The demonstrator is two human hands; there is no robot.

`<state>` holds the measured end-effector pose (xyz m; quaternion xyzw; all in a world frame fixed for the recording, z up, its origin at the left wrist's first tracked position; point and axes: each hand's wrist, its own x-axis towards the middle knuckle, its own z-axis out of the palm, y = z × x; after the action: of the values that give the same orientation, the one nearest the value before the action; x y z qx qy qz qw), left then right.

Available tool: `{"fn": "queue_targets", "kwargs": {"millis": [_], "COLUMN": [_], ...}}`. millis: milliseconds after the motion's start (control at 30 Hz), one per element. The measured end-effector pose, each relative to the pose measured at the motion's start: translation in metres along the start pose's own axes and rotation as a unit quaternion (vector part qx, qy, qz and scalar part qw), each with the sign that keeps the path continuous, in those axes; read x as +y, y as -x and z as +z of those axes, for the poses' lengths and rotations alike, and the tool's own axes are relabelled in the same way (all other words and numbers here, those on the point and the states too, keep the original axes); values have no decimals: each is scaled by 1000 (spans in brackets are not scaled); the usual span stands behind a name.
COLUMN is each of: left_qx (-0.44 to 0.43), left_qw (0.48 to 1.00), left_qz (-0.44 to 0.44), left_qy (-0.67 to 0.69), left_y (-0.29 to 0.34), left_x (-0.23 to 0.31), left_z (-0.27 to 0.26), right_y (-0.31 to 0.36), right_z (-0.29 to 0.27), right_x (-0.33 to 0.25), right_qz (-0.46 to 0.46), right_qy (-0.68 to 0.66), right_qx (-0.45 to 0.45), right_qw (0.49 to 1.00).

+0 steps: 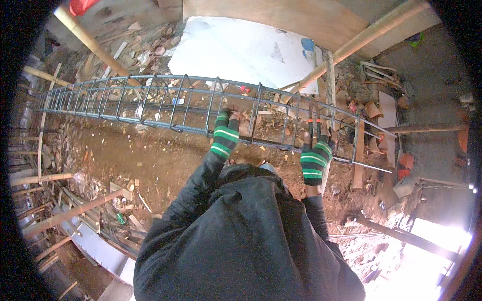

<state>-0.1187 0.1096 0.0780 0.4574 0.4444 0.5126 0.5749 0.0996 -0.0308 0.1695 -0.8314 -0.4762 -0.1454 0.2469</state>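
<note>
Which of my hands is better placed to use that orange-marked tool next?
Probably your right hand: it appears to hold the orange-marked tool at the rebar cage. Your left hand is farther left, away from it.

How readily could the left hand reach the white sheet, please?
Probably no: the left hand is at the rebar cage, whose far bars lie between it and the white sheet, which looks farther off.

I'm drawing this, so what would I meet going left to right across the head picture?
Thin pale upright wooden strip, green-and-black striped-gloved left hand, matching striped-gloved right hand, narrow brown wooden plank, tall pale board.
</note>
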Motion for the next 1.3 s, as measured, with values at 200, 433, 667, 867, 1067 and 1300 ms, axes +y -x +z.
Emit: {"fn": "queue_targets", "kwargs": {"millis": [200,433,667,867,1067,1300], "left_qx": [-106,-214,-204,-296,-405,-405], "left_qw": [949,937,891,878,838,846], "left_qz": [-228,-241,-354,-353,-309,-296], "left_qy": [188,135,200,130,197,178], "left_y": [39,67,68,74,79,81], "left_x": [61,74,71,61,51,76], "left_z": [-19,-3,-24,-25,-14,-12], "right_y": [1,8,-5,-10,-8,-8], "right_z": [-1,31,13,4,0,-4], "right_x": [-48,-82,-75,-72,-69,-72], "right_qz": [122,17,69,71,34,74], "right_qy": [-426,-437,-473,-485,-390,-518], "right_qx": [-144,-350,-289,-223,-275,-248], "right_qw": [885,828,830,842,878,816]}}
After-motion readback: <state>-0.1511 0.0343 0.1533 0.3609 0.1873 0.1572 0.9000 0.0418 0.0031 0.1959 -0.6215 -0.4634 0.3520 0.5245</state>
